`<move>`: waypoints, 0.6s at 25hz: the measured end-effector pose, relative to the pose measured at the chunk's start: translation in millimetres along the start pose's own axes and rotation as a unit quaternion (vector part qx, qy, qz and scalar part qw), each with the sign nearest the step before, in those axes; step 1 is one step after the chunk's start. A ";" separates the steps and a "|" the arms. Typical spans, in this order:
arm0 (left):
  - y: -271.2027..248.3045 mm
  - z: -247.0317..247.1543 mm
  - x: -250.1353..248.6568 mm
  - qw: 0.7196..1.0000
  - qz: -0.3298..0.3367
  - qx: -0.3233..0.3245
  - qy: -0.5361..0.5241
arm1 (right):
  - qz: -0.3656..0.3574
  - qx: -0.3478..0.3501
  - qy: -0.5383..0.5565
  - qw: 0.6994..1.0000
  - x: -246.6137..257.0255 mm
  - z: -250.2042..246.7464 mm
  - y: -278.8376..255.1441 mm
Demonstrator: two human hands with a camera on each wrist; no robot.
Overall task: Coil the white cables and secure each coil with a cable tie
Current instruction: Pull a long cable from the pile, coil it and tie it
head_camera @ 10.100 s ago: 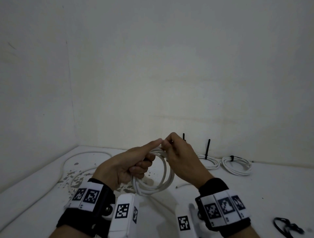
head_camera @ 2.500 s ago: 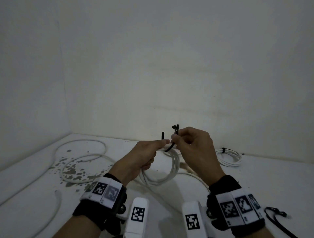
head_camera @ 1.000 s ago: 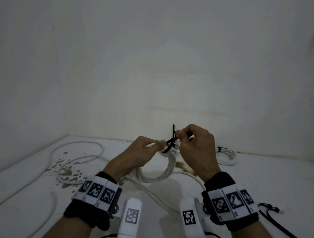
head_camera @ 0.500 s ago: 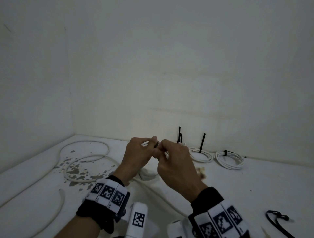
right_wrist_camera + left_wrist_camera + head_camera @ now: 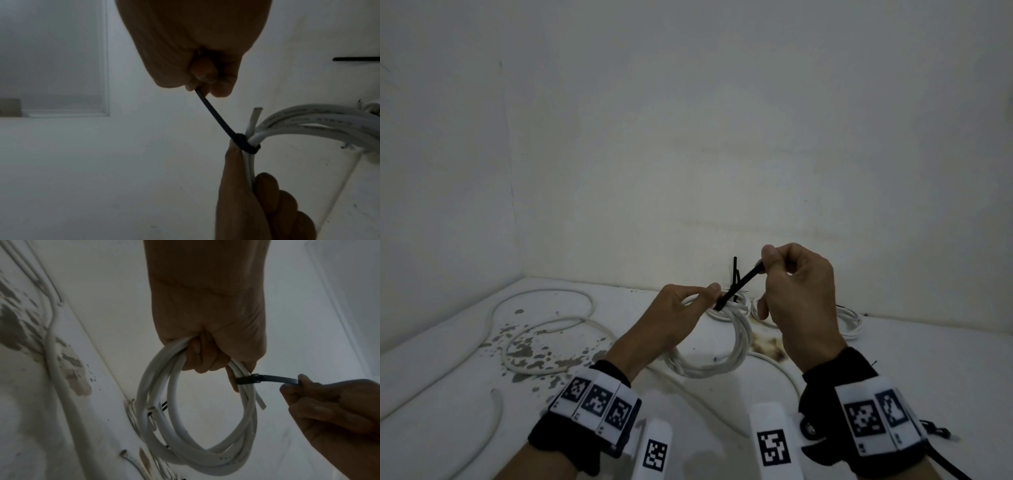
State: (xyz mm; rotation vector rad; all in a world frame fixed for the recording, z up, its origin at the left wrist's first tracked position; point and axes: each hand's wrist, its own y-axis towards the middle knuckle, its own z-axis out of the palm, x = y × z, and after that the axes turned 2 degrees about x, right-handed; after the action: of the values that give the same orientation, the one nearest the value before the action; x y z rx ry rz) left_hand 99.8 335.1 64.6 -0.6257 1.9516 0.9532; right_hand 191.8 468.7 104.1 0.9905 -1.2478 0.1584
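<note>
White cable coil [image 5: 722,346] at centre frame, held off the desk [image 5: 893,359], several loops bunched. Black cable tie [image 5: 739,284] wrapped round the bundle near the top, head snug against the strands, tail running up and right. Cut cable end [image 5: 260,402] poking out just past the tie. Left hand [image 5: 671,322] gripping the coil, fingers [image 5: 202,356] curled round the strands right beside the tie, likely to keep loops together and brace against the pull. Right hand [image 5: 801,294] pinching the tie tail between thumb and fingers [image 5: 207,78], other fingers curled in; looks like cinching step, nearly tight.

Further out: already tied coils [image 5: 849,320] behind the hands by the wall, partly hidden, one tie tail [image 5: 735,270] sticking upright. Loose uncoiled white cable [image 5: 544,325] snaking across left of frame over stained patches. Spare black ties [image 5: 941,435] at lower right edge, partly behind the wristband. More cable left to coil, judging by that.
</note>
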 end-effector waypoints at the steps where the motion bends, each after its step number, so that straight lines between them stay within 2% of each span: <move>1: 1.0 -1.1 0.8 1.000 -0.018 0.003 -0.009 | -0.008 0.003 -0.004 1.000 1.7 0.5 -0.1; 5: 4.6 -5.2 11.6 0.990 -0.135 -0.007 -0.047 | -0.040 -0.009 0.055 0.998 17.1 -23.9 12.6; 7: 6.4 -5.5 14.6 0.975 -0.177 -0.028 -0.131 | -0.016 0.056 0.057 0.997 16.7 -37.1 17.4; 9: 9.7 -4.9 11.2 0.955 -0.193 -0.034 -0.222 | 0.055 0.140 -0.006 0.989 -1.1 -34.4 14.1; 12: 14.1 -3.3 0.3 0.924 -0.207 -0.012 -0.321 | 0.151 0.250 -0.076 0.953 -27.7 -22.6 3.1; 15: 13.9 -1.7 2.9 0.902 -0.234 0.014 -0.364 | 0.203 0.315 -0.054 0.925 -33.0 -24.4 -3.9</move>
State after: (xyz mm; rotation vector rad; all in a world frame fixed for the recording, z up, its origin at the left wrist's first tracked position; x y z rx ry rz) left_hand 87.5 341.6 68.0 -0.5739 1.0791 0.7047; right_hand 199.6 496.5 74.7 1.2812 -1.5338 0.8860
